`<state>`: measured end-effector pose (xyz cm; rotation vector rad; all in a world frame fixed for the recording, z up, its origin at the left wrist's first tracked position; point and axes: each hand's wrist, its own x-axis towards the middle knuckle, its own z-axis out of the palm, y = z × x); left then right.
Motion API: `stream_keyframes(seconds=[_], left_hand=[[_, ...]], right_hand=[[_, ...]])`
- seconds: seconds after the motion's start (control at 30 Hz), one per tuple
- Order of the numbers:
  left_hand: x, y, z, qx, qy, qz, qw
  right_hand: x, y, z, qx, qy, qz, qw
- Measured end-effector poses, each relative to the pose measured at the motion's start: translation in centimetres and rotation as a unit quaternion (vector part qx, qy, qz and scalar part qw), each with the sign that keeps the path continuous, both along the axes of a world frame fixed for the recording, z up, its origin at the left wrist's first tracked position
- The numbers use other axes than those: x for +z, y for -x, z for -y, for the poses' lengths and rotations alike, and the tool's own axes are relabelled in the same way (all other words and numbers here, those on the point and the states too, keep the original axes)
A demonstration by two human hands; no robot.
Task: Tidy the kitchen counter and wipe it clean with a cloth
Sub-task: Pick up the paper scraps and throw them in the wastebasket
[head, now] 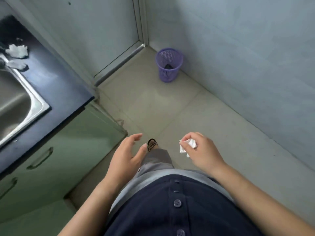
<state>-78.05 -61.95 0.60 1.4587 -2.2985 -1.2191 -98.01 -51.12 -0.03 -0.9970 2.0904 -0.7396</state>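
Observation:
My right hand (201, 150) is closed around a crumpled white tissue (188, 145), held over the floor at waist height. My left hand (127, 154) hangs beside it, empty, fingers apart. The dark blue kitchen counter (56, 82) runs along the left, with a steel sink (15, 103) set in it. Two more crumpled white tissues (17, 51) lie on the counter behind the sink, one near the tap. A purple mesh waste bin (168, 65) stands on the floor in the far corner, with something dark inside.
Pale green cabinet doors (68, 150) with handles sit under the counter. A door frame (139, 31) meets the wall behind the bin. The tiled floor (162, 108) stretches between me and the bin. My sandalled foot (151, 144) is stepping forward.

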Motion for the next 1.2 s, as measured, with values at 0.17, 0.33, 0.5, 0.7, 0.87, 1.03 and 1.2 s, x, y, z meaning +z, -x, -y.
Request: stream_keyframes(seconds=[0.17,0.33,0.5,0.7,0.87,1.03,1.2], left_hand=[[2.4,8.5,11.6,-0.059,0.036,-0.013,0.998],[2.9,16.1,18.8,-0.098,0.046,-0.004,0.994],[1.1,22.5,23.7,-0.107,0.024,0.013,0.994],[0.3,31.6,31.2,-0.092,0.036,0.033,0.995],[0.4,38.2,36.8,-0.055,0.036,0.030,0.997],[-0.5,41.1,41.0,-0.008,0.002,0.040,0.999],[-3.1,44.0,47.0,-0.004,-0.028,0.050,0.998]], right_hand=[[3.3,7.4,9.7,-0.055,0.049,-0.023,0.997],[4.0,13.6,15.1,-0.105,0.062,-0.040,0.992],[1.6,20.0,19.0,-0.117,0.027,-0.014,0.993],[2.1,31.5,28.3,-0.101,0.051,-0.031,0.993],[2.5,39.7,35.4,-0.074,0.055,-0.029,0.995],[0.8,43.0,40.8,-0.050,0.023,-0.001,0.998],[-2.0,45.0,47.4,-0.015,-0.010,-0.003,1.000]])
